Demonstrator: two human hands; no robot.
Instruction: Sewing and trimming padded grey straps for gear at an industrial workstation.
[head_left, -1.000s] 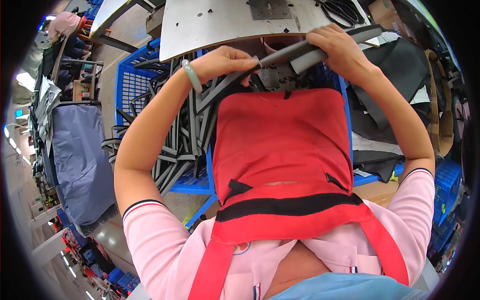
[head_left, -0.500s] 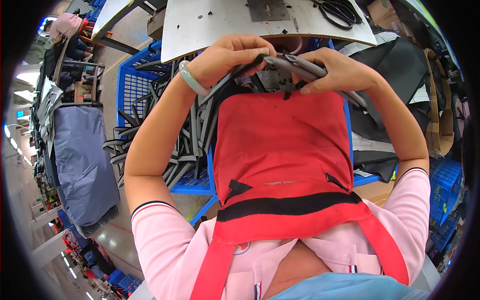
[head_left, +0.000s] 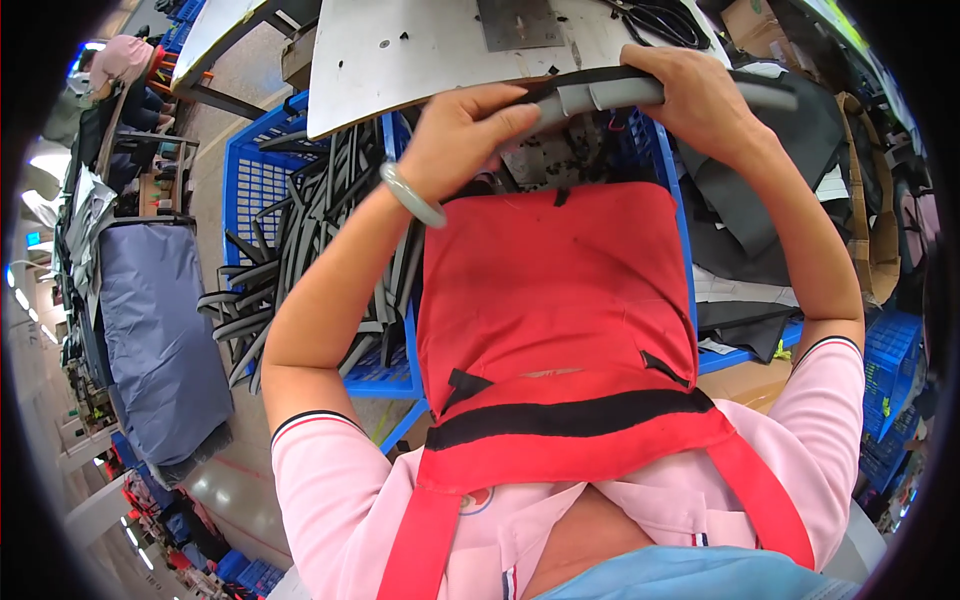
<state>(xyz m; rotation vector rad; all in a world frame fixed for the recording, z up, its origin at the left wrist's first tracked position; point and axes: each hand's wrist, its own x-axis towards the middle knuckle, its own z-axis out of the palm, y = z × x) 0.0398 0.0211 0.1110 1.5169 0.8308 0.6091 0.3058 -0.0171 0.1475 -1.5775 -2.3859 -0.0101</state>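
Observation:
A bundle of padded grey strips [head_left: 628, 93] with black edging stretches between my two hands, just past the near edge of the white table. My left hand [head_left: 468, 135], a pale bangle on its wrist, pinches the left end between thumb and fingers. Farther right, my right hand [head_left: 690, 98] wraps over the strips, whose other end sticks out beyond it. Two grey end flaps show between the hands. How many strips are held is hidden by the fingers.
To the left, a blue crate [head_left: 262, 150] holds a heap of similar grey and black strips. Large scissors [head_left: 665, 25] and a metal plate [head_left: 520, 25] lie on the white table [head_left: 400, 60]. Dark sheets [head_left: 780, 180] are piled to the right. A red apron [head_left: 560, 270] covers my lap.
My right hand has moved away from me and turned over the strips. My left hand has come slightly nearer. The strips now run more level, spread between both hands.

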